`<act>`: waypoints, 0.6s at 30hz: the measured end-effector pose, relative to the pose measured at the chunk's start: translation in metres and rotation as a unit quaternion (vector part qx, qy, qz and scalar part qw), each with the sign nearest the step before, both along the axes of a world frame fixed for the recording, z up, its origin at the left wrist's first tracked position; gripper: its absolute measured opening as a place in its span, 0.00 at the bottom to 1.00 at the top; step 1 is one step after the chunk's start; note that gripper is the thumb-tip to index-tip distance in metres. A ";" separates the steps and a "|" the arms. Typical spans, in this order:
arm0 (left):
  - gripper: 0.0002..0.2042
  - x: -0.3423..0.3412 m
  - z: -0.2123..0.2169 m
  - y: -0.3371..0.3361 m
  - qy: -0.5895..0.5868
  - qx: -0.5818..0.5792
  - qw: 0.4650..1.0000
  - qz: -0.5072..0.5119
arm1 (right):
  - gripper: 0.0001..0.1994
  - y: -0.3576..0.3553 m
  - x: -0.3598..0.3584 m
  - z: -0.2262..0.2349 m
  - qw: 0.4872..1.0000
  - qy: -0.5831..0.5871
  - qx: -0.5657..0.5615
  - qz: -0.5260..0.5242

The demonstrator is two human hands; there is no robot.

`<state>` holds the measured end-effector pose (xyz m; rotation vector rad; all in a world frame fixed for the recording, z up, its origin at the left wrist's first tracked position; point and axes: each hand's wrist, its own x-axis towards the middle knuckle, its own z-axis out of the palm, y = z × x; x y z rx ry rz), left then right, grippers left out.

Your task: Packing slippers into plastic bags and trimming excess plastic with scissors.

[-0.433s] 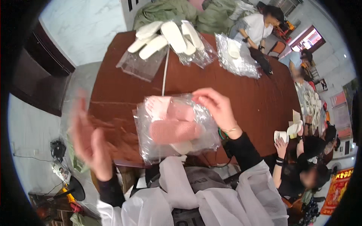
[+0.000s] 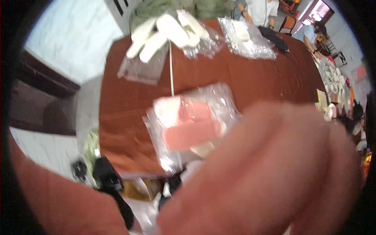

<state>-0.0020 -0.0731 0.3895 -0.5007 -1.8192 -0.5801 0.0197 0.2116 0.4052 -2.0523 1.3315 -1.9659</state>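
1. Beyond our right hand (image 2: 270,168) and to its left, the pink slippers (image 2: 192,135) lie on clear plastic (image 2: 217,92) over the brown cloth (image 2: 127,133).
2. The cloth's left edge runs beyond our left hand (image 2: 64,199); its near edge shows between our two hands.
3. Past the plastic, further from our fingers, we see brown cloth stretching toward the white slippers (image 2: 172,31), with a white strip (image 2: 171,74) along it.
4. Both our hands are blurred, near the lens and cut off; we cannot tell whether the fingers are spread, pressed together or pinching anything.
5. Our right hand hides the cloth's near right side; whether it touches the plastic we cannot tell.
6. Far beyond our fingers, the top rim cuts off a person's (image 2: 261,13) head.
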 end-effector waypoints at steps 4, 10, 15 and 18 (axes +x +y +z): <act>0.35 -0.040 -0.029 -0.036 -0.048 0.002 0.995 0.085 | 0.08 0.016 0.026 -0.038 0.990 -0.121 -0.065 0.019; 0.35 -0.073 -0.031 -0.036 -0.065 0.026 0.995 0.074 | 0.08 0.007 0.041 -0.038 0.979 -0.178 -0.099 -0.007; 0.35 -0.079 -0.034 -0.036 -0.076 0.031 0.993 0.080 | 0.09 0.003 0.029 -0.051 0.972 -0.204 -0.114 -0.015; 0.35 -0.083 -0.034 -0.033 -0.074 0.038 0.993 0.077 | 0.09 0.011 0.028 -0.048 0.972 -0.200 -0.117 -0.045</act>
